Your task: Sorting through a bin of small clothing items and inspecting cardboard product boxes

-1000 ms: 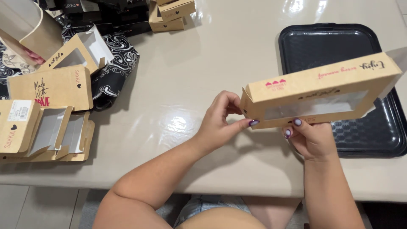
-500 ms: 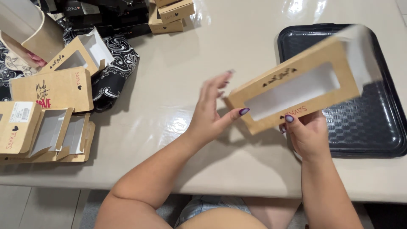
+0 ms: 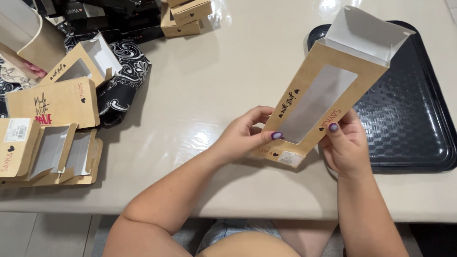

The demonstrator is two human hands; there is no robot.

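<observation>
I hold a long brown cardboard box (image 3: 328, 78) with a clear window, both hands on its near end. It tilts up and away to the right, its far end flaps open and white inside. My left hand (image 3: 245, 135) grips the near left corner, thumb on the front face. My right hand (image 3: 345, 145) holds the right edge from below, thumb beside the window. The box hangs above the beige table (image 3: 223, 71) and partly over a black tray (image 3: 409, 119).
At the left lie several brown window boxes (image 3: 52, 102), some flat, some folded up, on a black patterned bag (image 3: 126, 76). More brown boxes (image 3: 185, 16) and black boxes sit at the back. The table's front edge runs just below my forearms.
The box has swung from lying sideways with its narrow side toward me to pointing away with its window up. My left hand let go for a moment and now grips the near end again.
</observation>
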